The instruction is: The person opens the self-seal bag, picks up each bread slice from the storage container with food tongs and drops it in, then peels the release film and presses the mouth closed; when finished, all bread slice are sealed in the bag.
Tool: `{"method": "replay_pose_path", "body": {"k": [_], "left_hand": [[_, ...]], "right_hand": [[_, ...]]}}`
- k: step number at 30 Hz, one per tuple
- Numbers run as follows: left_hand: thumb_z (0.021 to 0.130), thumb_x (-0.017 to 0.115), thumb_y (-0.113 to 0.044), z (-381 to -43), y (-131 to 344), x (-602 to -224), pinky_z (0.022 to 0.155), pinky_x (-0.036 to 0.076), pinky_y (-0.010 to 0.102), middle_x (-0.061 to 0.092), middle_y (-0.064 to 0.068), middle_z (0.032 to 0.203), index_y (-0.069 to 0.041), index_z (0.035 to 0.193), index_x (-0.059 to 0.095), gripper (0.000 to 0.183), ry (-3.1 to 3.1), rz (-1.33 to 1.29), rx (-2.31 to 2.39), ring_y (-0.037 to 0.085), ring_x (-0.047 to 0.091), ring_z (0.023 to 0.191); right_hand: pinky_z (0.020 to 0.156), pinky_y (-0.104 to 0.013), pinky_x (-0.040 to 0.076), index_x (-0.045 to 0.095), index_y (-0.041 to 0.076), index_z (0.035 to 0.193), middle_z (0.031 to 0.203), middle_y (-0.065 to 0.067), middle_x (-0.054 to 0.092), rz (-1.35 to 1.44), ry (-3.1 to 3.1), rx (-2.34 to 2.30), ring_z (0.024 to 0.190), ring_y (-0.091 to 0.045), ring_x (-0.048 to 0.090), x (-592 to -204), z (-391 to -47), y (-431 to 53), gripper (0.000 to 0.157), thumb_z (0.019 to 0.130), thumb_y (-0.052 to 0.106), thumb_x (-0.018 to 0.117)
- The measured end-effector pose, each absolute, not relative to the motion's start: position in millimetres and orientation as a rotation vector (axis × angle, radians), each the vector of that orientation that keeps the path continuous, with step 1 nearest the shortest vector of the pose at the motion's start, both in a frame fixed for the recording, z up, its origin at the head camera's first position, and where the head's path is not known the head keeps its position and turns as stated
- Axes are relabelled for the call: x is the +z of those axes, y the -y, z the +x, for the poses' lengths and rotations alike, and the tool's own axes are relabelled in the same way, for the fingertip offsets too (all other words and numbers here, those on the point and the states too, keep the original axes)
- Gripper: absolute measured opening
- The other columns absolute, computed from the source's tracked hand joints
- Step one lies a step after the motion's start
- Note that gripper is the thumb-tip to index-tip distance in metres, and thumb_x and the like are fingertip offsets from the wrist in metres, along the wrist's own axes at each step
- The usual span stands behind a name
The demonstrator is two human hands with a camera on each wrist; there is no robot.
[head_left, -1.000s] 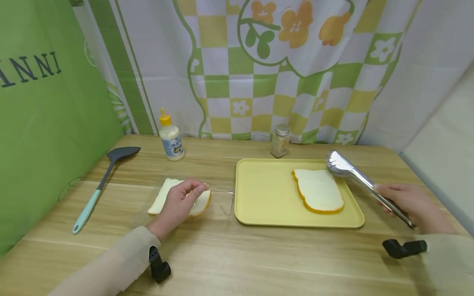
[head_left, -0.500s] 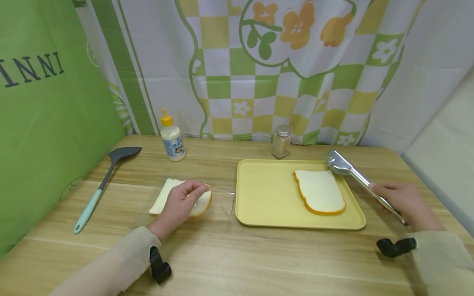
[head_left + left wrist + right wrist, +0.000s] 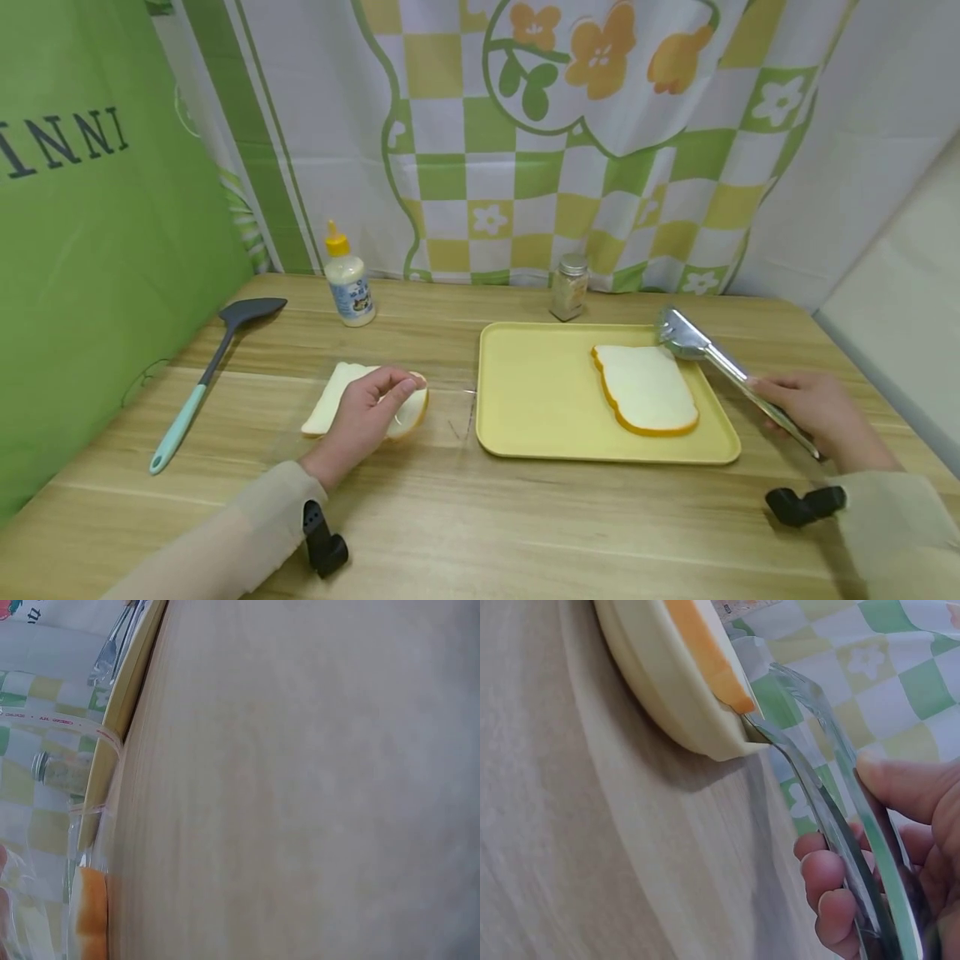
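Note:
My right hand (image 3: 813,412) holds metal tongs (image 3: 723,360), thumb on one arm and fingers curled round the other. Their heads are at the back right corner of a bread slice (image 3: 647,390) lying on a yellow tray (image 3: 528,392). In the right wrist view the lower arm's tip meets the slice's orange crust (image 3: 705,656), with the upper arm raised apart from it. My left hand (image 3: 367,412), thumb and fingers brought together, pinches a clear plastic bag (image 3: 64,720) with red print on its strip. Inside the bag lies another bread slice (image 3: 330,404), partly hidden by that hand.
Behind the bagged slice stands a squeeze bottle (image 3: 348,287) with a yellow cap. A small glass jar (image 3: 570,287) is just behind the tray. A turner (image 3: 201,387) lies at the table's left. Patterned cloth (image 3: 487,167) hangs along the back edge.
My right hand and the tongs have shifted slightly left, the tong heads nearer the slice's corner. The left hand and bagged slice have stayed put.

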State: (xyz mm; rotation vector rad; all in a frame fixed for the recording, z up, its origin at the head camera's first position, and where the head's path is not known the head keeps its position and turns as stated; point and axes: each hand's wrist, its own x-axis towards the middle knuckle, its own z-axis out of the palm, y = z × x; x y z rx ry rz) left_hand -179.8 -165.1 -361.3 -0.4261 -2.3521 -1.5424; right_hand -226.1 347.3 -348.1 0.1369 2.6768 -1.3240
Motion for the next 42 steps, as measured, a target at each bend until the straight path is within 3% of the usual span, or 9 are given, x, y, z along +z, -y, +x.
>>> {"method": "replay_pose_path", "body": {"k": [4, 14, 22, 29, 39, 42], "left_hand": [[0.092, 0.057, -0.013, -179, 165, -361, 0.084, 0.048, 0.025, 0.069, 0.009, 0.095, -0.001, 0.087, 0.065, 0.015, 2.353, -0.424, -1.543, 0.018, 0.063, 0.095], [0.091, 0.058, -0.011, -179, 164, -361, 0.083, 0.048, 0.024, 0.069, 0.01, 0.094, -0.001, 0.087, 0.066, 0.013, 2.356, -0.415, -1.538, 0.017, 0.063, 0.093], [0.092, 0.057, -0.013, -180, 163, -362, 0.083, 0.048, 0.025, 0.07, 0.009, 0.094, 0.002, 0.088, 0.065, 0.017, 2.371, -0.401, -1.547, 0.017, 0.063, 0.093], [0.093, 0.057, -0.015, -181, 164, -364, 0.083, 0.047, 0.024, 0.07, 0.009, 0.094, 0.002, 0.088, 0.065, 0.019, 2.37, -0.401, -1.559, 0.018, 0.063, 0.094], [0.093, 0.056, -0.015, -178, 162, -360, 0.084, 0.047, 0.023, 0.069, 0.009, 0.095, 0.003, 0.088, 0.064, 0.02, 2.381, -0.381, -1.575, 0.016, 0.062, 0.094], [0.093, 0.056, -0.015, -179, 163, -361, 0.083, 0.047, 0.023, 0.07, 0.008, 0.095, 0.002, 0.088, 0.065, 0.02, 2.379, -0.377, -1.564, 0.017, 0.062, 0.095]], "right_hand": [[0.05, -0.03, 0.051, 0.05, -0.015, 0.121, 0.069, 0.0, 0.062, 0.159, -2.597, -1.383, 0.055, -0.012, 0.06, -348, -225, -347, 0.059, 0.092, 0.036, 0.055], [0.05, -0.029, 0.052, 0.032, -0.017, 0.132, 0.069, -0.003, 0.064, 0.136, -2.49, -1.381, 0.055, -0.011, 0.06, -351, -222, -350, 0.069, 0.095, 0.037, 0.051], [0.05, -0.028, 0.052, 0.039, -0.02, 0.127, 0.073, -0.003, 0.064, 0.059, -2.523, -1.342, 0.056, -0.01, 0.06, -354, -218, -353, 0.065, 0.096, 0.037, 0.049], [0.052, -0.03, 0.05, 0.037, -0.012, 0.134, 0.067, -0.003, 0.063, 0.044, -2.694, -1.183, 0.057, -0.012, 0.059, -354, -219, -344, 0.073, 0.093, 0.047, 0.049], [0.052, -0.029, 0.052, 0.034, -0.016, 0.133, 0.068, -0.004, 0.063, -0.028, -2.62, -1.238, 0.058, -0.01, 0.059, -360, -229, -345, 0.068, 0.096, 0.038, 0.047], [0.051, -0.029, 0.051, 0.043, -0.019, 0.125, 0.067, -0.004, 0.062, -0.07, -2.569, -1.27, 0.057, -0.01, 0.058, -359, -230, -348, 0.06, 0.097, 0.034, 0.047]]}}
